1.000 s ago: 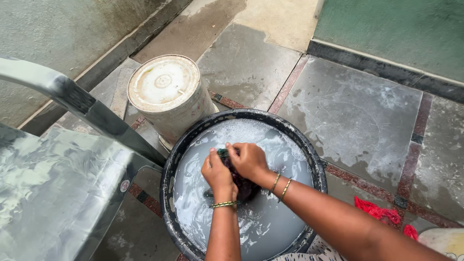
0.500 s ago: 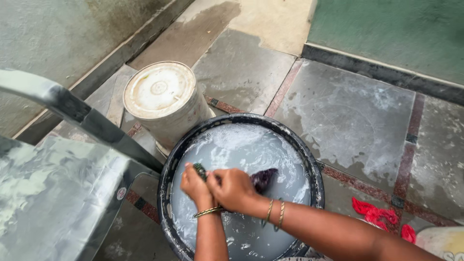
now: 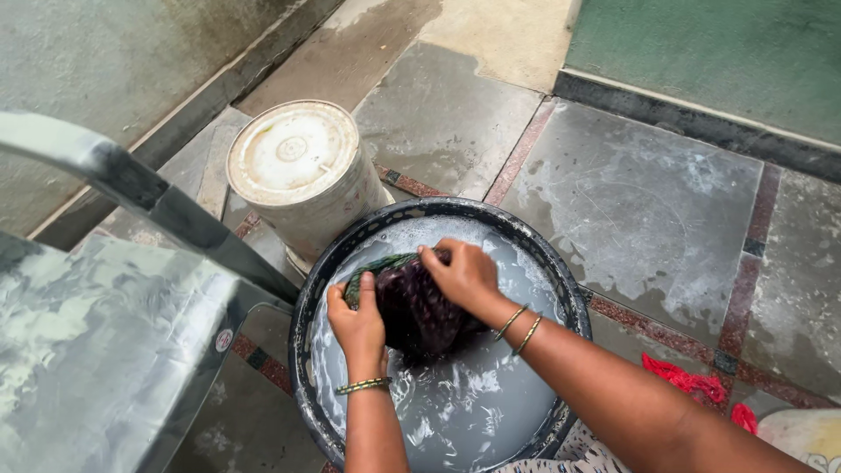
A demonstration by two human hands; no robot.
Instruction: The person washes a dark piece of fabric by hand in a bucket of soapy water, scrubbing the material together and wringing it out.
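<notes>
A black round tub of soapy grey water stands on the wet stone floor. Over it I hold a dark maroon cloth with a green edge, lifted partly out of the water and dripping. My left hand grips its left side near the green edge. My right hand grips its upper right part. Both wrists wear thin gold bangles.
An upturned white bucket stands just beyond the tub on the left. A shiny plastic chair fills the left side. A red cloth lies on the floor at the right. A dark step edge runs along the back right.
The cloth has come up out of the water and spread wider between my hands. My right hand moved up and right, my left hand stayed near the tub's left side.
</notes>
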